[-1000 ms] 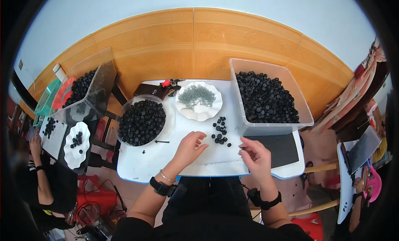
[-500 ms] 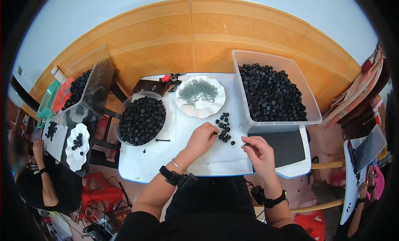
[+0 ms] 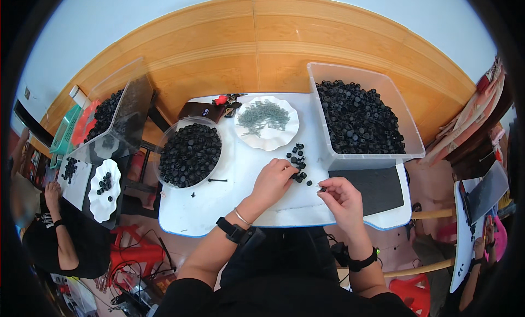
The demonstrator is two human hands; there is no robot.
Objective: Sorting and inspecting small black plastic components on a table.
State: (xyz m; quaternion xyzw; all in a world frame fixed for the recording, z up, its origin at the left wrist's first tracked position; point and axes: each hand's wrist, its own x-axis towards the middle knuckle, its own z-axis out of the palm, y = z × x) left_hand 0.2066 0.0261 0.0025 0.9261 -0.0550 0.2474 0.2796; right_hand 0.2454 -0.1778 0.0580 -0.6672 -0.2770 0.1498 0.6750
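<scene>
My left hand [image 3: 273,181] reaches over the white table [image 3: 219,207], its fingertips on a small loose pile of black round parts [image 3: 297,157]. My right hand [image 3: 340,199] hovers just to the right and pinches one small black part [image 3: 322,189] between thumb and forefinger. Behind the pile a white plate [image 3: 268,123] carries several thin grey-green pins. A clear round bowl [image 3: 190,154] full of black parts stands at the left. A clear rectangular bin [image 3: 361,115] heaped with black parts stands at the right.
A black mat [image 3: 372,190] lies right of my right hand. A stray black pin [image 3: 216,180] and part lie near the bowl. Another person [image 3: 49,229] sits at a second table on the left with bins and a white plate [image 3: 104,188]. Wooden panelling runs behind.
My left hand has moved right and forward onto the loose pile of black parts. My right hand stays in place, pinching a small part.
</scene>
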